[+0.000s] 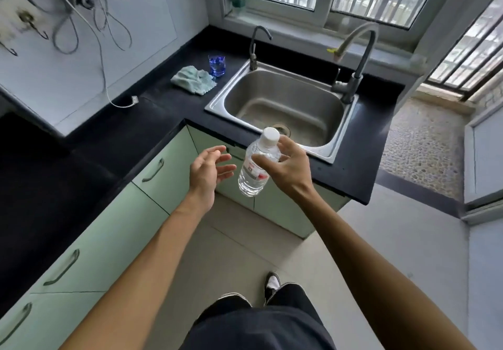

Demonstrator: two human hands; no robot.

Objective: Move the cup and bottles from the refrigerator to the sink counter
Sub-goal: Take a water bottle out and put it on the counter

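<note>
The black L-shaped table wraps the corner of the kitchen over pale green cabinets, and the steel sink is set into it under the window. Two taps stand at the sink's rim, a small dark one at the back left and a tall grey one on the right. Left of the sink lies a crumpled light-blue cloth, and just behind it, touching or nearly so, stands the blue glass cup, already on the table.

The person stands facing the corner with both arms out. The right hand holds a clear water bottle with a white cap in the air, in front of the table's edge and not yet over it. Its fingers pinch the upper body below the cap, and the bottle hangs tilted, base towards the person. The left hand is just beside the bottle, fingers spread and loose, holding nothing.

The grip looks light to me, high on a smooth, seemingly full bottle; it could slip or swing and drop to the floor. Set down too near the sink's lip, it might tip into the bowl. Placed by the cloth, a careless nudge could knock the cup over.
</note>
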